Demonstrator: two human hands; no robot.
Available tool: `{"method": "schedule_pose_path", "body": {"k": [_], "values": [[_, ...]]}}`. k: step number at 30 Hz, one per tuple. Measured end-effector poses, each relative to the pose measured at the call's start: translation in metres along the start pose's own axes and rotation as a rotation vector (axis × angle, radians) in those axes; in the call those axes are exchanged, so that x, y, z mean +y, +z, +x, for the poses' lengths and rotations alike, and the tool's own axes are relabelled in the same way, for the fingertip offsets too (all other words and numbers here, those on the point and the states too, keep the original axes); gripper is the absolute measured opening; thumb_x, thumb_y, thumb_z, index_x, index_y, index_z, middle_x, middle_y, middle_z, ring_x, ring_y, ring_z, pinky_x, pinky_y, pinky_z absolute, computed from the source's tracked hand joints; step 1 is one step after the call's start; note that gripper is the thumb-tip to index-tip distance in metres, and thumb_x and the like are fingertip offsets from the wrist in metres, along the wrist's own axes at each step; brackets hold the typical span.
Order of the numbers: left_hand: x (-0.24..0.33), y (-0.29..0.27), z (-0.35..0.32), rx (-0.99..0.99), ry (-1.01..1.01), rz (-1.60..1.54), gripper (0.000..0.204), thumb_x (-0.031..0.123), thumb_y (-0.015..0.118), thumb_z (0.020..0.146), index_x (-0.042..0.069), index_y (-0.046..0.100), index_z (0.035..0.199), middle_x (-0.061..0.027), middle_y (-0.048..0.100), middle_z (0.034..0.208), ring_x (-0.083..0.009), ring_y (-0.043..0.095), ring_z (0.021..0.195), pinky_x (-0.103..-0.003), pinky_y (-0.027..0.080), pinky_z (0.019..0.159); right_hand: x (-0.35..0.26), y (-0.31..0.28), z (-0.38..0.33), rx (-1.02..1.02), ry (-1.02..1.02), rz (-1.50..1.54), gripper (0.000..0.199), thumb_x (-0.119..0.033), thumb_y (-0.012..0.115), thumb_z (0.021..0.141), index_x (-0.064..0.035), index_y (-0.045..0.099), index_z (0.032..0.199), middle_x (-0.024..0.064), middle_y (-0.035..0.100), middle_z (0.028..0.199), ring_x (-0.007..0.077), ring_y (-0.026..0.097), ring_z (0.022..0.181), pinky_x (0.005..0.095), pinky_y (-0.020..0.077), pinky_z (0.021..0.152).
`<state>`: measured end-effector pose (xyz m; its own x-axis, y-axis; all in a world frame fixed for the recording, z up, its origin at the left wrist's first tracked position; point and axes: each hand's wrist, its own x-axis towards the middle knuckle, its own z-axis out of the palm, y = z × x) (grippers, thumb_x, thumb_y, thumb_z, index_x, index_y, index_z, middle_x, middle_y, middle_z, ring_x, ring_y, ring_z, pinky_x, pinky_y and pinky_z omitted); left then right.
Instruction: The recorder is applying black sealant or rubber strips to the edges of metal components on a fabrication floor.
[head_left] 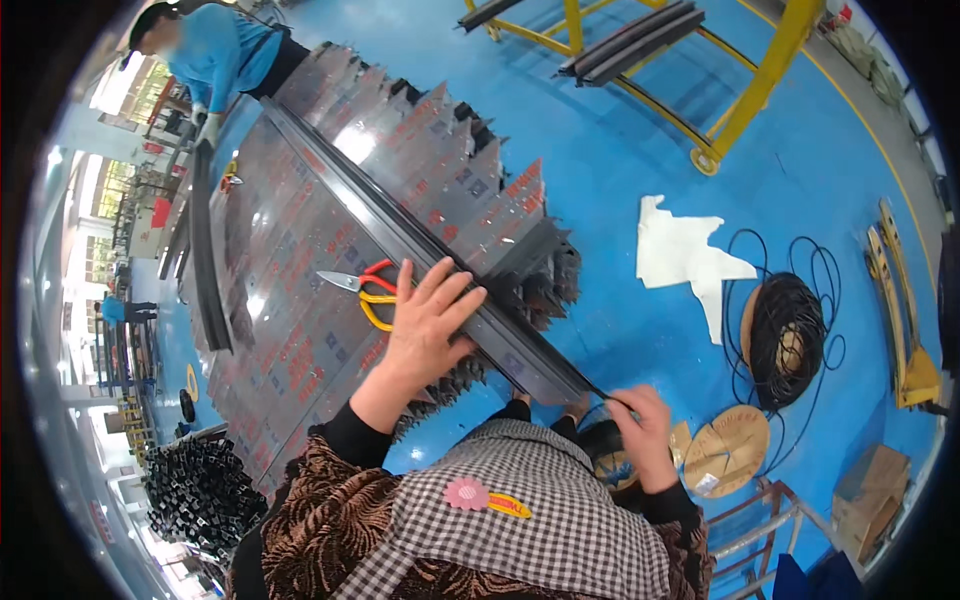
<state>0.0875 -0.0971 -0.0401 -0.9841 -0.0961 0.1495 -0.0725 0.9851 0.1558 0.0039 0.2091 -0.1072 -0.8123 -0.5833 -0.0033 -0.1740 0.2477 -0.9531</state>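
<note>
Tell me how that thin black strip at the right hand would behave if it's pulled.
The strip is probably floppy: the same-looking cord lies in loose loops on the coil. It looks light, pinched by the right hand alone. The long profile under the left hand looks stiff.

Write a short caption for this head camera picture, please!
Left hand presses a long dark metal strip; right hand pinches a thin black cord at its end.
</note>
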Motion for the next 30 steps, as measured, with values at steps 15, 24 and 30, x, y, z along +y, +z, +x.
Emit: {"method": "schedule_pose_path", "body": {"k": [15, 24, 30], "values": [[0.006, 0.009, 0.006, 0.015, -0.015, -0.003, 0.067, 0.011, 0.076, 0.054, 0.016, 0.062, 0.119, 0.0005, 0.058, 0.124, -0.0271, 0.045, 0.128, -0.056, 0.021, 0.113, 0.018, 0.007, -0.004, -0.023, 0.127, 0.155, 0.010, -0.009, 0.065, 0.083, 0.0005, 0.067, 0.084, 0.0045, 0.055, 0.068, 0.0185, 0.048, 0.064, 0.0301, 0.0388, 0.060], [0.009, 0.008, 0.006, 0.012, -0.023, -0.008, 0.064, 0.012, 0.076, 0.057, 0.016, 0.062, 0.119, 0.0008, 0.058, 0.124, -0.0268, 0.045, 0.129, -0.056, 0.021, 0.113, 0.023, 0.002, -0.012, -0.039, 0.160, 0.141, 0.008, -0.007, 0.066, 0.082, 0.0005, 0.067, 0.085, 0.0037, 0.056, 0.070, 0.0172, 0.048, 0.065, 0.0284, 0.0396, 0.063], [0.007, 0.009, 0.000, 0.015, -0.036, 0.000, 0.062, 0.013, 0.075, 0.058, 0.016, 0.062, 0.118, 0.0000, 0.059, 0.124, -0.0271, 0.045, 0.128, -0.057, 0.020, 0.113, 0.033, -0.014, -0.036, -0.021, 0.160, 0.099, 0.006, -0.007, 0.066, 0.082, -0.0017, 0.067, 0.084, 0.0026, 0.054, 0.068, 0.0177, 0.047, 0.065, 0.0291, 0.0395, 0.065]]}}
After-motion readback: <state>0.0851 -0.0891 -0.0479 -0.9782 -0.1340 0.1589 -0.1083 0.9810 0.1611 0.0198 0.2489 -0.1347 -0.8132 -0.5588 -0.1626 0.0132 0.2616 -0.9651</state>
